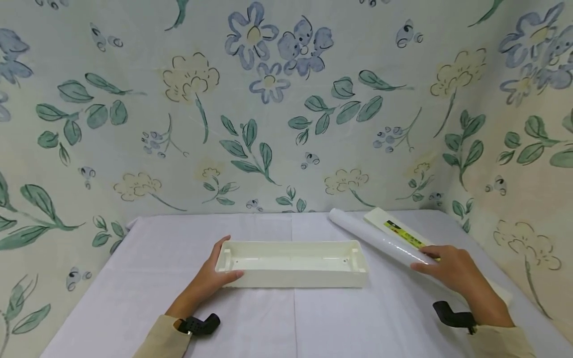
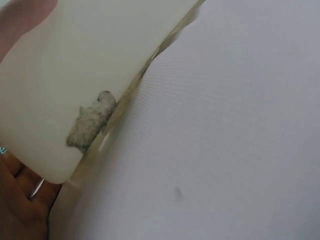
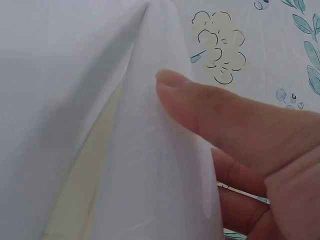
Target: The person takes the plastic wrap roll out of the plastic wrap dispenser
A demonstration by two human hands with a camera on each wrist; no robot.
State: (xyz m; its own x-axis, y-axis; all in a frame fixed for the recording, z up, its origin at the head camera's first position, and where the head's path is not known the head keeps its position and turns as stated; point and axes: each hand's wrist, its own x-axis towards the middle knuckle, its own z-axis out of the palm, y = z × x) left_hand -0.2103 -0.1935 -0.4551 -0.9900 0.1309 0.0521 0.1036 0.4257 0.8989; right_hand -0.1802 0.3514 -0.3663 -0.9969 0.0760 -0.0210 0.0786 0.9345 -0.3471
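A long, cream-white open plastic box [image 1: 295,279] stands in the middle of the cloth, its hollow side up. My left hand [image 1: 211,274] grips its left end, thumb over the front rim and fingers behind. In the left wrist view a greyish patch [image 2: 92,122] marks the box's outer wall. On the right, my right hand [image 1: 454,271] holds a roll of clear plastic film [image 1: 376,236], its thumb [image 3: 200,105] along the side in the right wrist view. Beside and partly beneath the roll lies a long cream-coloured strip [image 1: 379,216] with a yellow-green label [image 1: 405,233].
White cloth [image 1: 250,323] covers the table. Flower-patterned fabric [image 1: 277,124] hangs behind it and along both sides. A dark wrist mount [image 1: 201,325] sits on each forearm.
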